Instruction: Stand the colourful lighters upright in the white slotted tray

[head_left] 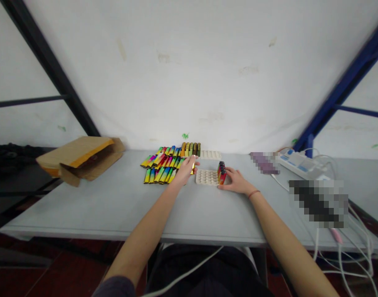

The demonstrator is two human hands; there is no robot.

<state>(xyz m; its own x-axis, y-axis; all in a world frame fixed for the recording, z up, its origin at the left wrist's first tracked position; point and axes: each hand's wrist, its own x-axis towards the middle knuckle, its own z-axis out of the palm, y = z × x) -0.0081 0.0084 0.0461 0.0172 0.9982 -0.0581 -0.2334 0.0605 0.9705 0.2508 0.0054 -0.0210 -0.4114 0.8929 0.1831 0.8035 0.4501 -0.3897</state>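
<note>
This looks like a small workshop or packing station. A plain grey worktable (114,206) stands against a bare, scuffed white wall (195,74), framed by dark metal struts (52,74) at ten o'clock and blue ones (346,86) at two o'clock. Rows of colourful lighters (164,165) and white holed trays (207,177) lie at twelve o'clock, an open cardboard box (80,159) at ten, and a power strip (297,163) with loose cables at two.
</note>
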